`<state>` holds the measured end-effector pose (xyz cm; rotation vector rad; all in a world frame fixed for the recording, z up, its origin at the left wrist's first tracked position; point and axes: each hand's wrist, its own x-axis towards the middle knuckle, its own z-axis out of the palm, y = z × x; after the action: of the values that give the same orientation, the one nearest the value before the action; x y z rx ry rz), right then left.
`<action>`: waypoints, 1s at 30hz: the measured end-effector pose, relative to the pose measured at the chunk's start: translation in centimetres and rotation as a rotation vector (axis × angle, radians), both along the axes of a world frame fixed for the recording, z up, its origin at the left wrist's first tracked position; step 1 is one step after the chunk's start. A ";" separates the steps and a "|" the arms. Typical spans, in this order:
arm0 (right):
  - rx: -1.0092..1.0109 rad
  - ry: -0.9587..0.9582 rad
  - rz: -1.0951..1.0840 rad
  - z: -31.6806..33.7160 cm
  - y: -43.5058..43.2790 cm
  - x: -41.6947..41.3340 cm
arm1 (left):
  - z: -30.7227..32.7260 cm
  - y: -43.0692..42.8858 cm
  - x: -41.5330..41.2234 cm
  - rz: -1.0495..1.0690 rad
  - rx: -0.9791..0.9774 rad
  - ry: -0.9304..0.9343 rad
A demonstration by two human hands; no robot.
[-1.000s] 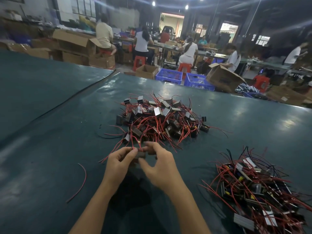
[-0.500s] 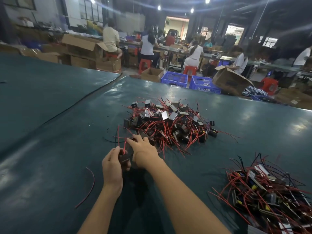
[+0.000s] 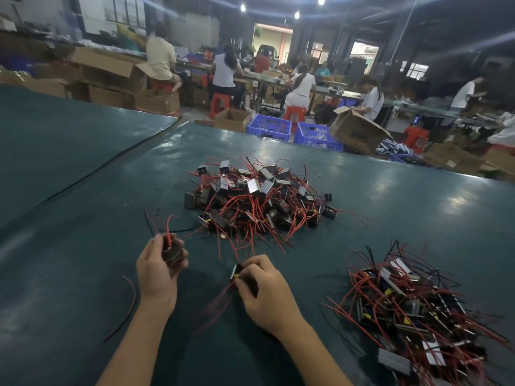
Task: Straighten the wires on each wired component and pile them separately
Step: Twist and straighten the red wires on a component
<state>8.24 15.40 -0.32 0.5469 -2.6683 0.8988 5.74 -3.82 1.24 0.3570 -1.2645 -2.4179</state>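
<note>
Curled fingers of the left hand [image 3: 157, 270] wrap a small dark block-shaped component [image 3: 173, 253], its red and black wires standing upward, likely so they can be drawn straight. Near it, the right hand [image 3: 264, 291] pinches a second dark component with a yellow tab [image 3: 235, 271], red leads trailing toward the person. Beyond both sits the tangled heap of metal-cased components [image 3: 259, 199], probably unsorted stock. A second pile [image 3: 412, 310] lies well apart at right, seemingly the finished ones. One loose red wire [image 3: 129, 305] lies on the dark green table mat [image 3: 69, 218]. No writing or brand is legible.
</note>
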 end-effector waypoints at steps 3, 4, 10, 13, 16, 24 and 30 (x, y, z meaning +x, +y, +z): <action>-0.037 0.037 -0.145 0.1 2.4 2.4 | -0.5 1.0 0.0 -0.048 -0.284 0.006; -0.089 0.029 -0.200 0.2 3.0 3.0 | -0.6 1.3 0.1 -0.073 -0.388 0.018; -0.417 -0.034 -0.423 -0.1 4.8 4.9 | -0.4 3.0 1.3 -0.296 -0.629 0.079; -0.503 -0.035 -0.424 -0.1 5.2 4.5 | -0.6 4.4 1.9 -0.351 -0.661 0.082; -0.584 -0.045 -0.410 -0.2 5.0 4.2 | -0.9 5.3 2.1 -0.387 -0.732 0.095; -0.522 -0.099 -0.416 -0.5 4.8 3.8 | -1.0 6.6 2.8 -0.400 -0.618 0.117; -0.636 -0.123 -0.239 0.0 4.2 4.1 | -1.1 7.0 3.0 -0.431 -0.515 0.089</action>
<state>12.34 19.61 -0.32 0.0241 -2.2776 1.6350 8.72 3.20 0.09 -0.1884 -2.0119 -2.2674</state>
